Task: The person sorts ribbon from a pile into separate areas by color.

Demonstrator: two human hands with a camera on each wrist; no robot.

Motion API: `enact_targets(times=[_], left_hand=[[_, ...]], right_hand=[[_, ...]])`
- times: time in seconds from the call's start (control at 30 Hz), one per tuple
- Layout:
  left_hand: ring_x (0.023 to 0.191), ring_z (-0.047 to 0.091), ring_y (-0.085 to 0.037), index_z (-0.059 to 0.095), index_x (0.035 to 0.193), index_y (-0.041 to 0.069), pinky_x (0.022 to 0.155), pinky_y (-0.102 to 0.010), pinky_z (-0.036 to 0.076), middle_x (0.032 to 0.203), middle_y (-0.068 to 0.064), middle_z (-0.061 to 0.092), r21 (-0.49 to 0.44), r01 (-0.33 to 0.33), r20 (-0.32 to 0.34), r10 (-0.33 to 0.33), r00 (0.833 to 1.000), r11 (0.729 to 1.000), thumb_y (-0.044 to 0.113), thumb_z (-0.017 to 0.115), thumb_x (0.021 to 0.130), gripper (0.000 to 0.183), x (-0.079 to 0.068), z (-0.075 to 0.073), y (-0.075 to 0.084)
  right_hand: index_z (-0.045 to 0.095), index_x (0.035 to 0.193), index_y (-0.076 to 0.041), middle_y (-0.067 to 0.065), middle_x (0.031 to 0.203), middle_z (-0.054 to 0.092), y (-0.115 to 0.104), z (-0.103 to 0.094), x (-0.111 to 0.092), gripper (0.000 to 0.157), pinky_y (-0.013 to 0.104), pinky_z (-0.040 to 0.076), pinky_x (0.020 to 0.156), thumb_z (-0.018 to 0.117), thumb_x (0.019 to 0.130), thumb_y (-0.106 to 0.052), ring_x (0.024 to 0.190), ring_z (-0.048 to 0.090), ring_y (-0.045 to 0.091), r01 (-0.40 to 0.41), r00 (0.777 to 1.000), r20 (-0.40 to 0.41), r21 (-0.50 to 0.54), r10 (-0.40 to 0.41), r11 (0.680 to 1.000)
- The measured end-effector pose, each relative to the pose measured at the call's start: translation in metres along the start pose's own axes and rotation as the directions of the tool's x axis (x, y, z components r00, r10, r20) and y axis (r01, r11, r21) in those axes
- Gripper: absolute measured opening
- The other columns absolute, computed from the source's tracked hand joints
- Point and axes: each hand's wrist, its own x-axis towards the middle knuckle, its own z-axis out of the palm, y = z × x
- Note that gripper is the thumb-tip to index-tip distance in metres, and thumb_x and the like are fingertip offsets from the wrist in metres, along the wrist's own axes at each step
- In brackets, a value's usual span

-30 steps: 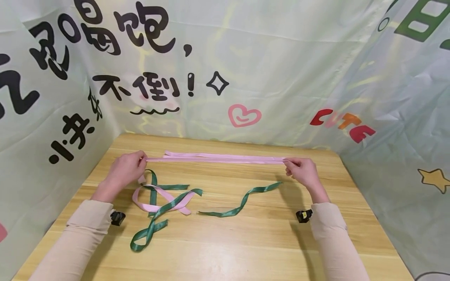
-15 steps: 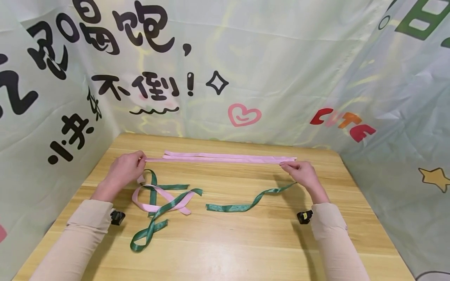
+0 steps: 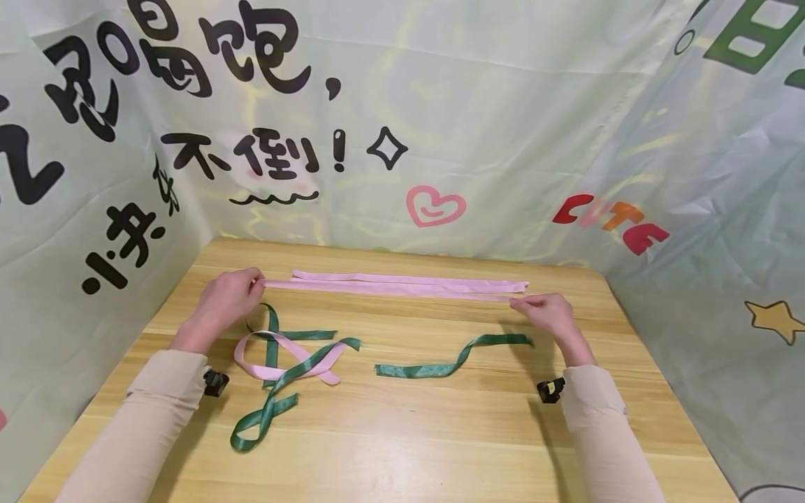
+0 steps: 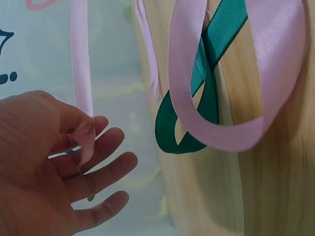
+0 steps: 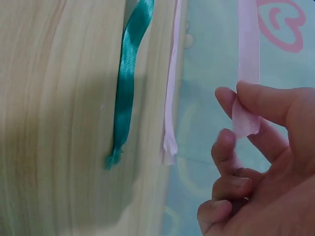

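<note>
Pink ribbon (image 5: 248,44) stretches over the worktop (image 3: 402,454), beyond the tangled ribbons (image 3: 302,368) and a loose green ribbon (image 3: 421,371), which has slid rightward. Left hand (image 3: 226,300) and right hand (image 3: 548,314) pinch its pink ends between thumb and finger; the right end has come nearer, so it looks separated from the pink strips (image 3: 402,280) behind.

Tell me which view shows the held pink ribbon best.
The head view, because the pink ribbon spans from left hand to right hand there. The left wrist view shows just its left-hand part, close up; the right wrist view, just its right-hand part.
</note>
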Motion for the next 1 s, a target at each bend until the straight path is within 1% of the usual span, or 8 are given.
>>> enact_targets(times=[0.17,0.33,0.53,0.6,0.73,0.8,0.9,1.0], left_hand=[[0.066,0.052,-0.023,0.067,0.111,-0.002,0.061,-0.034,0.039,0.076,-0.009,0.061,-0.033,0.020,0.041,-0.019,0.999,0.999,0.018,0.050,0.107,0.026,0.009,0.003,0.002],[0.073,0.056,-0.026,0.068,0.111,-0.002,0.064,-0.035,0.042,0.087,-0.014,0.067,-0.067,0.051,0.089,-0.045,0.995,0.996,0.020,0.050,0.107,0.029,0.021,0.007,0.004],[0.075,0.057,-0.026,0.069,0.106,-0.001,0.068,-0.036,0.043,0.090,-0.015,0.069,-0.074,0.054,0.108,-0.046,0.993,0.996,0.018,0.049,0.104,0.028,0.030,0.013,0.004],[0.074,0.056,-0.026,0.070,0.106,-0.001,0.067,-0.036,0.042,0.090,-0.015,0.069,-0.079,0.059,0.118,-0.049,0.992,0.995,0.018,0.049,0.104,0.028,0.032,0.016,0.003],[0.072,0.055,-0.025,0.070,0.097,0.002,0.064,-0.035,0.040,0.082,-0.012,0.065,-0.077,0.074,0.133,-0.063,0.989,0.994,0.017,0.050,0.101,0.026,0.037,0.023,0.000],[0.070,0.053,-0.024,0.067,0.087,0.005,0.063,-0.034,0.038,0.075,-0.009,0.060,-0.068,0.088,0.134,-0.078,0.988,0.994,0.016,0.051,0.098,0.023,0.040,0.026,-0.002],[0.067,0.050,-0.023,0.059,0.074,0.010,0.061,-0.034,0.036,0.067,-0.004,0.051,-0.059,0.121,0.137,-0.112,0.984,0.991,0.017,0.052,0.095,0.024,0.043,0.031,-0.004],[0.064,0.048,-0.021,0.051,0.067,0.013,0.059,-0.033,0.035,0.063,-0.001,0.045,-0.053,0.147,0.140,-0.139,0.980,0.988,0.019,0.053,0.095,0.029,0.044,0.036,-0.006]], right_hand=[[0.070,0.133,0.001,0.029,0.145,0.060,0.006,0.000,0.007,0.061,0.061,0.047,0.107,0.059,0.104,-0.051,0.135,0.054,0.049,-0.041,0.998,-0.052,0.041,0.043,0.998],[0.073,0.128,0.001,0.029,0.142,0.062,0.011,0.000,0.017,0.056,0.054,0.051,0.097,0.057,0.105,-0.048,0.127,0.059,0.045,-0.043,0.993,-0.106,0.024,0.045,0.999],[0.074,0.124,0.003,0.029,0.138,0.065,0.016,-0.001,0.026,0.053,0.049,0.051,0.092,0.056,0.106,-0.043,0.122,0.060,0.044,-0.057,0.992,-0.111,0.003,0.057,0.998],[0.076,0.119,0.004,0.027,0.129,0.070,0.018,-0.001,0.029,0.051,0.044,0.050,0.085,0.057,0.105,-0.042,0.111,0.062,0.041,-0.057,0.991,-0.118,-0.011,0.055,0.998],[0.079,0.104,0.004,0.012,0.085,0.076,0.023,0.004,0.038,0.046,0.034,0.043,0.071,0.061,0.103,-0.038,0.080,0.057,0.024,-0.057,0.988,-0.148,-0.024,0.052,0.998],[0.079,0.095,0.004,0.001,0.066,0.066,0.025,0.007,0.042,0.044,0.032,0.041,0.068,0.064,0.101,-0.037,0.070,0.051,0.019,-0.059,0.986,-0.154,-0.020,0.055,0.998],[0.074,0.078,-0.001,-0.010,0.057,0.052,0.029,0.011,0.047,0.041,0.032,0.040,0.067,0.064,0.099,-0.035,0.062,0.046,0.015,-0.059,0.986,-0.156,-0.019,0.055,0.998],[0.061,0.063,-0.012,-0.008,0.051,0.043,0.032,0.014,0.052,0.041,0.033,0.038,0.064,0.063,0.098,-0.033,0.056,0.041,0.016,-0.071,0.986,-0.152,-0.023,0.067,0.997]])
